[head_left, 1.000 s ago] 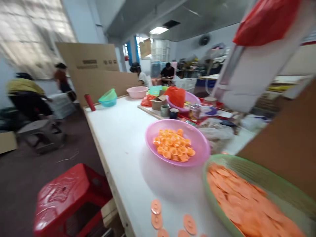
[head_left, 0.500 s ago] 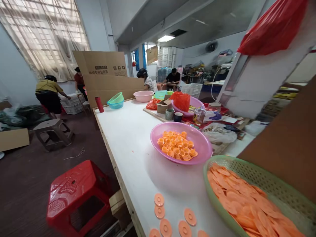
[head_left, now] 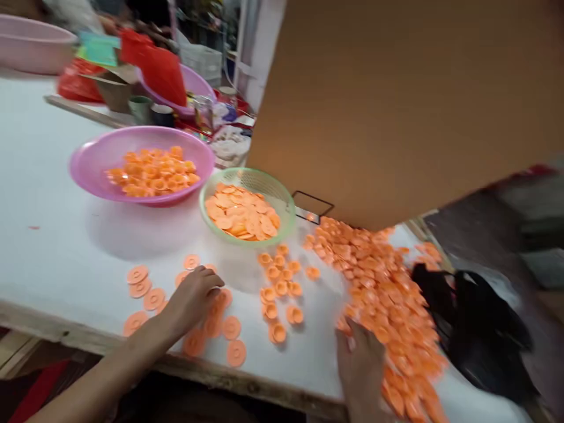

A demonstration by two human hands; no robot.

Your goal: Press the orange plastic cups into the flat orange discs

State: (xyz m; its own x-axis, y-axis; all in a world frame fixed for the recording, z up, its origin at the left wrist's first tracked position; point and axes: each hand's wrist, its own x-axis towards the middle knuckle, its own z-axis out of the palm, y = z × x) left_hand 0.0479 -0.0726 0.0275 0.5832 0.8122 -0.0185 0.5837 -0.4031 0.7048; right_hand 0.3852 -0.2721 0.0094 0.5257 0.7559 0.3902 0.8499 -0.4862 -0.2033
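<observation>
My left hand (head_left: 196, 294) is over the near part of the table, above flat orange discs (head_left: 154, 298) with a ring in the middle. Its fingers bend downward, and their tips are blurred and partly hidden. At the left edge of a big heap of orange plastic pieces (head_left: 392, 288), my right hand (head_left: 362, 355) has its thumb and forefinger around a small orange piece (head_left: 351, 342), slightly blurred. Between my hands, several small orange cups (head_left: 281, 288) lie loosely grouped on the white table (head_left: 312, 358).
A pink basin (head_left: 94, 176) of orange cups and a green perforated basket (head_left: 282, 205) of orange discs stand beyond my hands. Brown cardboard (head_left: 396, 106) rises behind the heap. A black bag (head_left: 480, 341) lies at right. Mugs, a box and red bags clutter the back.
The view has swung right and down. Both my hands, the cups between them and the large orange heap have come into sight; the basins now appear farther left.
</observation>
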